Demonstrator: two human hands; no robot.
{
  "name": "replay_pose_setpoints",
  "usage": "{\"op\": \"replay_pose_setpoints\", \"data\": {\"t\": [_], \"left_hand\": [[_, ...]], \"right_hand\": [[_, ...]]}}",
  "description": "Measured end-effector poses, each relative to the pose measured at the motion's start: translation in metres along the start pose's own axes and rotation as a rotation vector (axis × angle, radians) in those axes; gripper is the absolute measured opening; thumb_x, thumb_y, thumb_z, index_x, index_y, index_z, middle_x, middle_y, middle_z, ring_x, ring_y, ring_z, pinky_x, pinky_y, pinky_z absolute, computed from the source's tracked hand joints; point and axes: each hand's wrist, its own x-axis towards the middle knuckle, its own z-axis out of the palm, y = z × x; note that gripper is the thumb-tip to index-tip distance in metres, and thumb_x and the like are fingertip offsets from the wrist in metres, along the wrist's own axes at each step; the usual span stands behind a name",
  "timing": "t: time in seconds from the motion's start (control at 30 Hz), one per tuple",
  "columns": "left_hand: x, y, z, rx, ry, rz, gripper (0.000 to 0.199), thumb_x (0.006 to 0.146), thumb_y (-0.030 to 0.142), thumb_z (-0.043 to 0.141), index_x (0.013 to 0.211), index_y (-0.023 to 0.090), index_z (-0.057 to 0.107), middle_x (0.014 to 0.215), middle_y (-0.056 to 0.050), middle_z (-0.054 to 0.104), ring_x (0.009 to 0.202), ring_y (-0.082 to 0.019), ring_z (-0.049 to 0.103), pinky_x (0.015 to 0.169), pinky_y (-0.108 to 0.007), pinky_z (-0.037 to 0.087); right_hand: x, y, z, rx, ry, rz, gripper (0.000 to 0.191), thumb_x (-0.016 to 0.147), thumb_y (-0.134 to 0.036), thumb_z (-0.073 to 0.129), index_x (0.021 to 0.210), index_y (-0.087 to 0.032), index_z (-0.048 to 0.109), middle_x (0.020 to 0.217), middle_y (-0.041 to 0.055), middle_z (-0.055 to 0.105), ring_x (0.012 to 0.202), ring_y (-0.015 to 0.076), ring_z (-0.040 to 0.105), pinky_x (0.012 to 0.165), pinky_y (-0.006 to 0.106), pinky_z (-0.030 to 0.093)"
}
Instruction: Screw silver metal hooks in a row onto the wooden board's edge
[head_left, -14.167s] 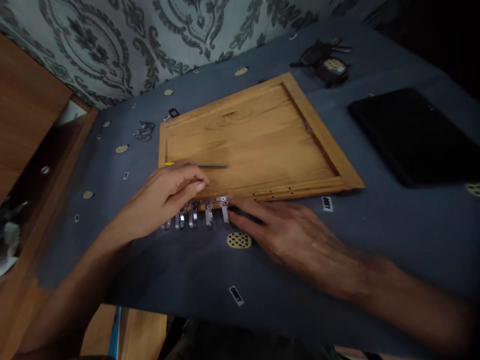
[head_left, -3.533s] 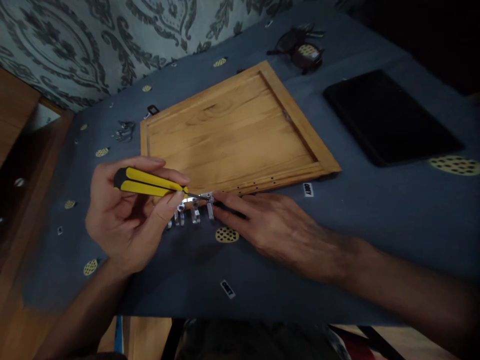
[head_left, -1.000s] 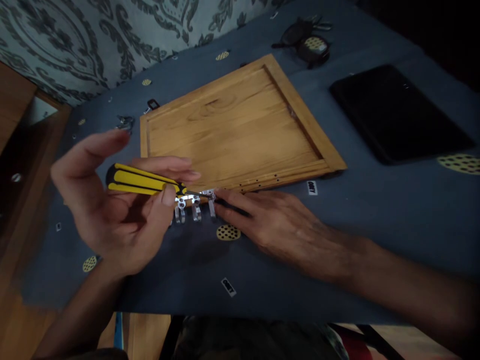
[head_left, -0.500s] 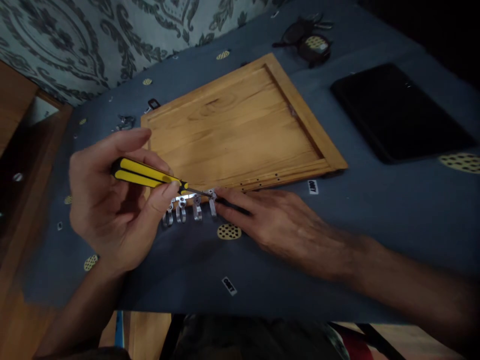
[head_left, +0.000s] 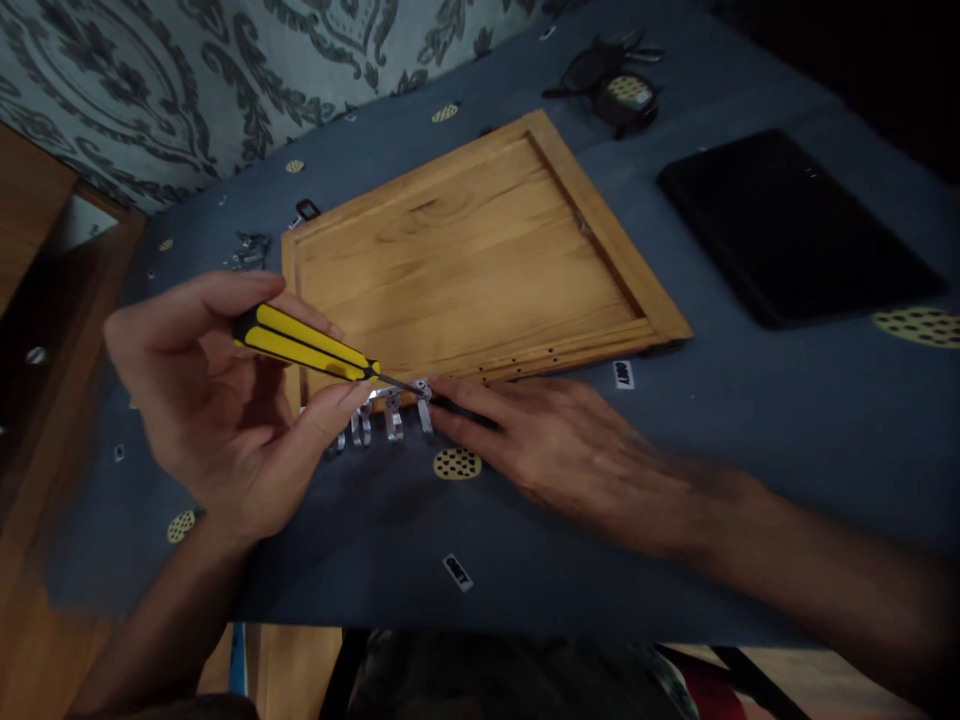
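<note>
My left hand (head_left: 225, 410) grips the yellow and black handle of a screwdriver (head_left: 311, 345) between thumb and fingers. The thin shaft slants down to the right, its tip at the screw of the rightmost hook on a silvery hook rail (head_left: 394, 402). Several curved metal hooks hang from this rail along the near edge of a framed wooden board (head_left: 457, 260). My right hand (head_left: 551, 430) lies at that edge, its fingertips closed on the rail's right end by the hook. Something dark shows between its fingers; I cannot tell what.
Small holes dot the board's near edge, right of the hooks. A black tablet-like slab (head_left: 799, 230) lies at right on the blue tablecloth (head_left: 585, 580). Beyond the board are a dark pouch with keys (head_left: 611, 85); small metal pieces (head_left: 250, 248) lie at left.
My left hand has shifted slightly left and turned around the screwdriver handle. The screwdriver tip stays at the rightmost hook. My right hand holds its place.
</note>
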Motion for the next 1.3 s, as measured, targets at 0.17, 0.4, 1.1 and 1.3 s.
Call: {"op": "replay_pose_setpoints", "data": {"t": [0.17,0.4,1.1,1.3], "left_hand": [[0.0002,0.0034,-0.0054,0.187,-0.027,0.069,0.070,0.059,0.006,0.092,0.121,0.024,0.065,0.111,-0.002,0.064,0.078,-0.017,0.070,0.066,-0.039,0.068],[0.0002,0.0012,-0.0065,0.165,-0.136,0.117,0.072,0.071,0.012,0.087,0.135,0.029,0.061,0.124,-0.004,0.062,0.087,-0.020,0.073,0.073,-0.043,0.070],[0.0009,0.0036,-0.0030,0.105,-0.186,0.109,0.069,0.077,0.008,0.079,0.138,0.032,0.058,0.134,-0.004,0.051,0.098,-0.017,0.073,0.081,-0.039,0.072],[0.0007,0.0011,-0.0006,0.089,-0.178,0.142,0.082,0.066,0.008,0.089,0.137,0.031,0.056,0.127,-0.004,0.050,0.089,-0.014,0.073,0.070,-0.035,0.072]], "right_hand": [[0.0005,0.0005,-0.0003,0.007,-0.006,0.005,0.037,0.090,-0.001,0.055,0.122,-0.015,0.069,0.132,0.0110,0.070,0.079,0.0223,0.072,0.061,0.037,0.057],[0.0001,0.0016,-0.0025,0.012,-0.033,0.005,0.037,0.092,-0.002,0.054,0.124,-0.015,0.067,0.134,0.0103,0.069,0.079,0.0220,0.072,0.061,0.038,0.056],[0.0019,0.0015,-0.0007,0.019,-0.004,-0.007,0.040,0.085,0.003,0.053,0.117,-0.016,0.068,0.132,0.0113,0.071,0.082,0.0210,0.074,0.064,0.035,0.058],[0.0013,0.0016,0.0001,0.030,0.007,-0.009,0.040,0.085,0.003,0.053,0.117,-0.015,0.068,0.132,0.0117,0.071,0.079,0.0218,0.074,0.062,0.037,0.058]]}}
